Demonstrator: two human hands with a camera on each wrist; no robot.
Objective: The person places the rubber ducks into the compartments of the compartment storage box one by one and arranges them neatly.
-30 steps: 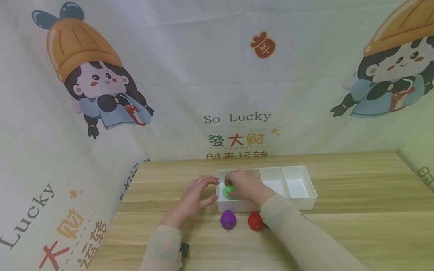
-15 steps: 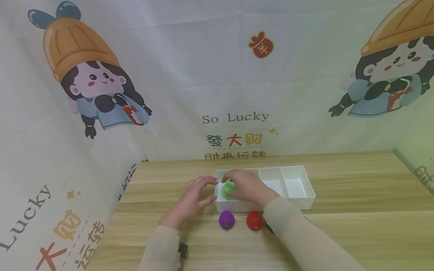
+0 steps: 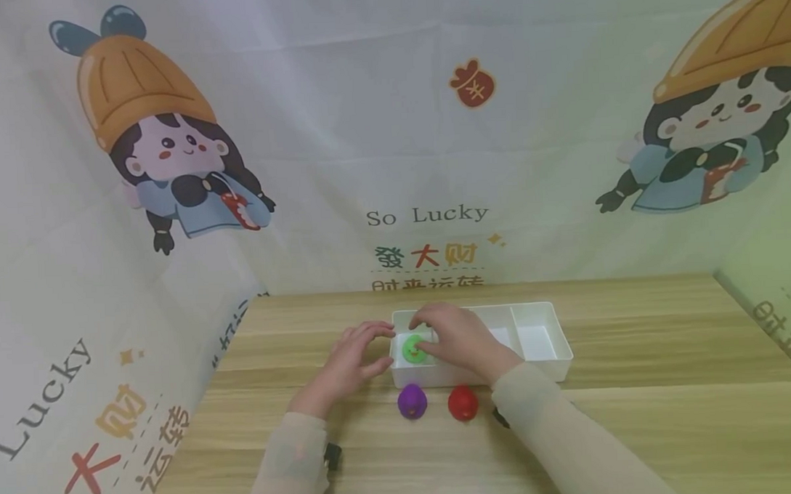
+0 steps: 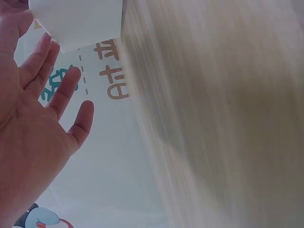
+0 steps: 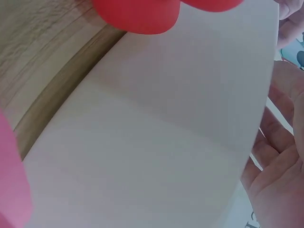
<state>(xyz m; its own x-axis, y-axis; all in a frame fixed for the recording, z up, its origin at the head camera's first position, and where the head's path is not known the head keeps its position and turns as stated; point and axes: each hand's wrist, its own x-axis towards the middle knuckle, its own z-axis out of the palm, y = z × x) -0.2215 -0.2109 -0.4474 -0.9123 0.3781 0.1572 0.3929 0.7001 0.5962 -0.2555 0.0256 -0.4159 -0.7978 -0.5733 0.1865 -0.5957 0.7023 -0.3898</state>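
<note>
A green toy, round with a small smiling orange mark, sits in the leftmost compartment of the white divided box. My right hand is over the box, fingers spread apart, with the thumb tip at the toy's right edge; whether it touches is unclear. My left hand stands at the box's left end, fingers loosely extended and fingertips at its wall. In the left wrist view, that hand has its fingers apart beside the box corner. In front of the box lie a purple toy and a red toy.
The right wrist view shows the red toy close by the box's front wall, and a pink rounded thing at its left edge. A wooden table bears everything. Behind it hangs a printed cloth.
My right hand has let go of the green toy and shifted slightly right, its fingers spreading. The toy stays in the left compartment. My left hand keeps its place at the box.
</note>
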